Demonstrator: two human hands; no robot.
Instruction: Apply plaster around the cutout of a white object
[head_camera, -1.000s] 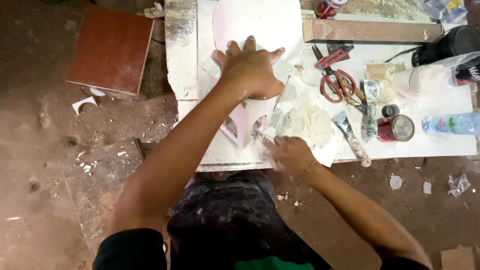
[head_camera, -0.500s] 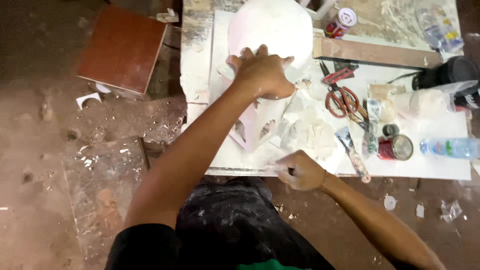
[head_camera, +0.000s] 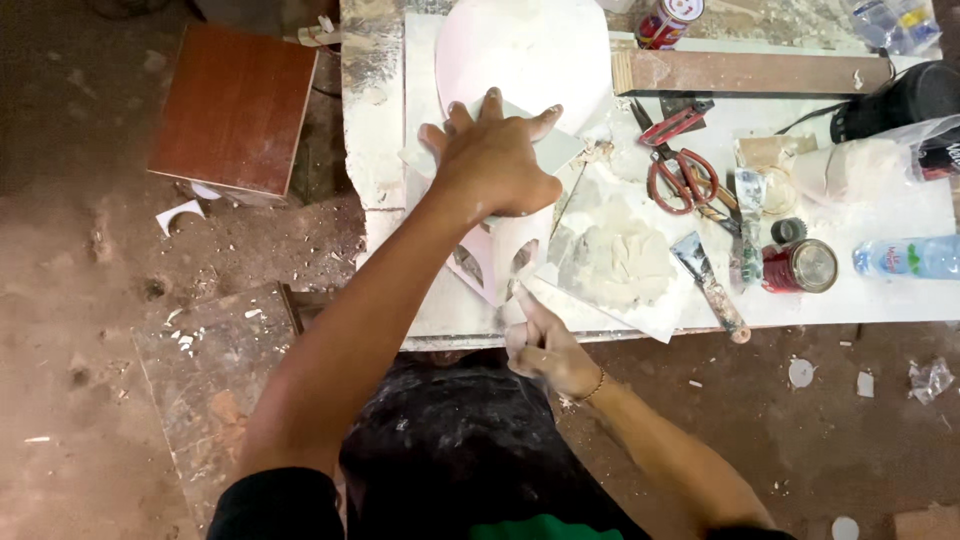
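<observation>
Left hand (head_camera: 495, 160) is flat, fingers spread wide, palm pressing down on a pale grey-white sheet piece (head_camera: 540, 145) that lies over a white carved plaster panel with cut-out openings (head_camera: 490, 265). No real grip there, just an open hand holding it down on the bench (head_camera: 385, 130). The panel sits toward the front-left part of the bench, reaching almost to the near edge, and just behind the hand there's a big rounded white plaster form (head_camera: 520, 45).

Right hand (head_camera: 545, 345) is at the near edge of the bench, just beside the panel's lower corner. Fingers are loosely bunched with one stretched up toward the panel; can't tell whether that grip pinches anything, it's too blurry.

Right of the panel lies a clear plastic sheet with a lump of off-white putty on it (head_camera: 615, 260). Next to that is a putty knife with a smeared blade (head_camera: 710, 285), then a red round tin with a metal lid (head_camera: 800, 265) and a clear plastic water bottle lying on its side (head_camera: 905, 258). Further back are red-handled scissors (head_camera: 675, 175) and a long wooden batten (head_camera: 750, 72). On the dusty floor to the left stands a reddish-brown wooden board (head_camera: 235, 110).
</observation>
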